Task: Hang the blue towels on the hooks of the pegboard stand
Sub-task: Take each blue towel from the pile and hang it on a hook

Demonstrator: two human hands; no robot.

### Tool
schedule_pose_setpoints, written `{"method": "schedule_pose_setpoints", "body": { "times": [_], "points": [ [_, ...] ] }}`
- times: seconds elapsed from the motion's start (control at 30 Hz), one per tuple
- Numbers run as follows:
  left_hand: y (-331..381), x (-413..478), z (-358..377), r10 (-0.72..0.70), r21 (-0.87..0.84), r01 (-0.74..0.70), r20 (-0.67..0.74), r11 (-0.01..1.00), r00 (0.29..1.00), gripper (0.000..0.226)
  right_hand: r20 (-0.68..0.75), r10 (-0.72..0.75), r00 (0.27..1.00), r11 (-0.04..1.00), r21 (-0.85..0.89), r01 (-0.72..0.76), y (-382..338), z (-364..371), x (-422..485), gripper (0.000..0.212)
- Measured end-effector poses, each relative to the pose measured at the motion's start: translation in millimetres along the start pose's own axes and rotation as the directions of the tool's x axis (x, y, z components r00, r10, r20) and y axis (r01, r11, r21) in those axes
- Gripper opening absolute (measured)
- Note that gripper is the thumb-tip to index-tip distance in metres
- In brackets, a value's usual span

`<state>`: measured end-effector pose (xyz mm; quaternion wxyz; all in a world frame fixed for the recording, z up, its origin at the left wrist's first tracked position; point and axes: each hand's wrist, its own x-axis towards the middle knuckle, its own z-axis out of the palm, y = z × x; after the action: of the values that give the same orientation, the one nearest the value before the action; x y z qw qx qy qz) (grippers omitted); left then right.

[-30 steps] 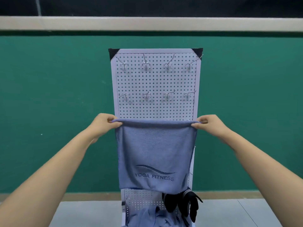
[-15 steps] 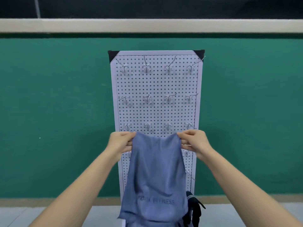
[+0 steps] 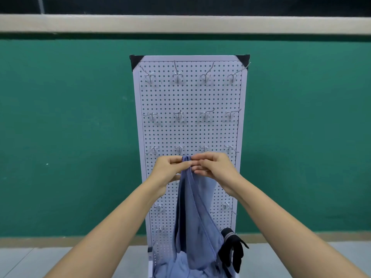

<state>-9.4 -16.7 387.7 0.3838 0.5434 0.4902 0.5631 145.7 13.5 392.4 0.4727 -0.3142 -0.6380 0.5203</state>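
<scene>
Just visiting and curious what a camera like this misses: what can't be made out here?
Head view, all:
1. Whether the blue towel is on a hook yet: the left hand and right hand pinching its top cover that spot.
2. The pegboard stand's middle hooks lower down: the hanging towel covers them.
3. How many towels are in the heap below: the held towel and the bottom edge cut it off.

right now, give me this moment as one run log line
left hand: pinches blue towel top | right hand: pinches same top | towel: bunched, hanging before pegboard stand | hooked: not yet
</scene>
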Motion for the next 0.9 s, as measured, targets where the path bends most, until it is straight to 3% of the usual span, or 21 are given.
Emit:
{"method": "schedule_pose_setpoints", "body": {
  "times": [0.07,0.17,0.27,0.33,0.47,0.53,0.73,0.83,0.9],
  "points": [
    [-1,0,-3,-0.027,-0.010,0.027,-0.004,1.000,1.000,0.009,-0.017,-0.042,0.999,0.997,-0.069,0.041,0,-7,1,0.025],
    [-1,3,-8,-0.052,-0.041,0.054,0.041,0.998,0.998,0.012,-0.013,-0.174,0.985,0.895,-0.418,0.153,-2,-26,4,0.032],
    [2,3,-12,-0.034,-0.070,0.044,0.142,0.997,0.989,0.015,0.170,-0.025,0.985,0.812,-0.572,0.119,-4,-37,8,0.068],
    [3,2,-14,-0.019,-0.071,0.034,0.200,0.997,0.980,0.018,0.249,0.100,0.963,0.814,-0.577,0.065,-3,-38,12,0.076],
    [-1,3,-22,-0.048,-0.049,0.057,0.170,0.997,0.984,0.023,0.298,0.155,0.942,0.808,-0.587,0.053,-1,-37,21,0.033],
    [-5,3,-27,-0.068,-0.033,0.073,0.137,0.997,0.988,0.010,0.263,0.116,0.958,0.815,-0.576,0.059,-1,-34,23,0.035],
    [-25,6,-18,0.028,0.294,-0.035,0.030,0.955,0.999,0.026,0.246,0.083,0.966,0.742,-0.662,0.105,-7,-26,19,0.026],
    [-37,13,-13,-0.005,0.293,0.036,-0.105,0.955,0.994,0.031,0.171,0.090,0.981,0.606,-0.791,0.082,-5,-29,18,0.025],
    [-41,14,-7,0.000,0.349,0.059,-0.167,0.935,0.986,0.028,0.107,0.092,0.990,0.595,-0.803,0.032,-1,-29,15,0.024]
  ]
}}
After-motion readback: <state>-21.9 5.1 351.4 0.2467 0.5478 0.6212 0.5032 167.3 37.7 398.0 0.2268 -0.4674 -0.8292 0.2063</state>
